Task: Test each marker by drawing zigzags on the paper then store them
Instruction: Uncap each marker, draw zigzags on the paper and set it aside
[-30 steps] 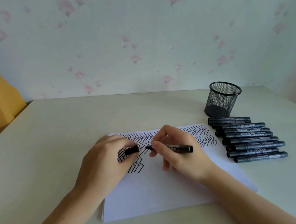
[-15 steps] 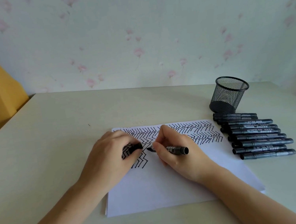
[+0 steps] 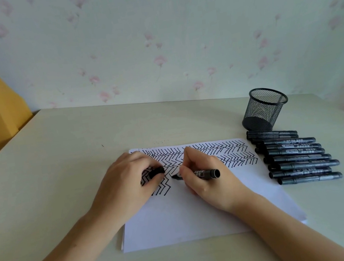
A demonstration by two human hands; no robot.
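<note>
Right hand: we see the right hand (image 3: 205,179) pinching a black marker (image 3: 204,173) between thumb and fingers, its tip lying on the paper (image 3: 180,223).
Left hand: the left hand (image 3: 126,186) rests on the paper just left of the right hand, its fingers curled round a black cap (image 3: 156,171).
Paper: it lies on the counter (image 3: 51,182) under both hands; black zigzags (image 3: 235,154) fill its far part, behind and between the hands.
Other markers: a row of capped markers (image 3: 293,157) lies on the counter to the right of the right hand, just past the paper's edge.
Holder: a black mesh cup (image 3: 264,110) stands upright beyond that row, touching or almost touching the farthest marker; we cannot tell which.
</note>
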